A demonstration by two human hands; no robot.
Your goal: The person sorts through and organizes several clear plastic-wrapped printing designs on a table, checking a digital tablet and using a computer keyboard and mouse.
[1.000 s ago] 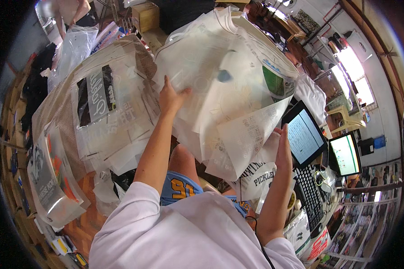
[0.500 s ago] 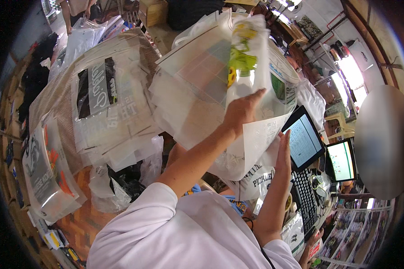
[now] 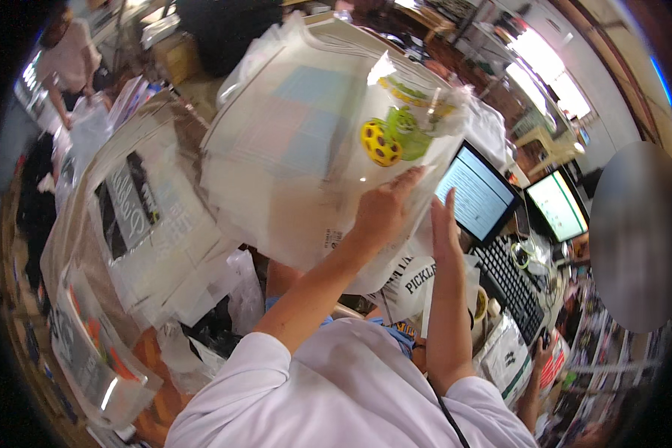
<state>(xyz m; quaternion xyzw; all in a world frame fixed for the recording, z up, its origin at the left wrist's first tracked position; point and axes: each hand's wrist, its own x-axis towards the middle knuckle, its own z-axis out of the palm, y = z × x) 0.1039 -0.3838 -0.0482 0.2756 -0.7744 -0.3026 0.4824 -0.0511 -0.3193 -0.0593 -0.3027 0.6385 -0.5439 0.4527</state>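
Note:
A pile of large translucent film sheets (image 3: 265,201) lies before me, some with pastel blocks showing through. On its right part is a clear film printed with a green cartoon figure and a yellow spotted ball (image 3: 399,134). My left hand (image 3: 381,209) rests on this film below the print, fingers stretched to the right; it appears to grip nothing. My right hand (image 3: 444,228) stands upright at the pile's right edge, fingers extended and open, beside the film's border. Below it hangs a white printed sheet with black lettering (image 3: 414,280).
Another pile of printed films (image 3: 164,246) covers the brown-draped surface at left. A tablet-like screen (image 3: 476,193), a black keyboard (image 3: 509,287) and a second screen (image 3: 558,205) stand at right. Another person's hand (image 3: 543,347) is at lower right; a person (image 3: 71,56) stands far left.
The printed film, upright and curled before, now lies flatter and spread over the pile. The raised lower right sheet corner has gone down. My left hand has shifted slightly left and down, with the view turning.

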